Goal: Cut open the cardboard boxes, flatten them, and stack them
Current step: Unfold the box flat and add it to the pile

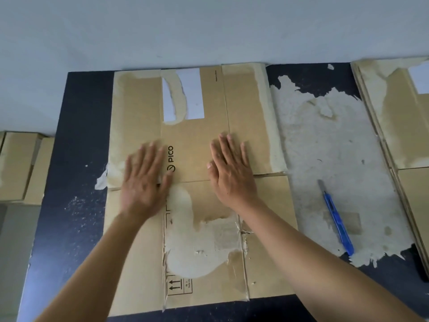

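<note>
Left hand (144,180), right hand (229,170), pressing flattened box (197,140)

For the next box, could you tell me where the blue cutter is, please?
In the head view, the blue cutter lies on the table, between the flattened box and the cardboard stack at right.

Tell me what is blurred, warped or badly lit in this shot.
Head view: the left hand is smeared by motion blur, the right hand sharper; the PICO print on the flattened box reads clearly; wide-angle distortion bends the table at its far edge; light is soft and even, without glare.
</note>
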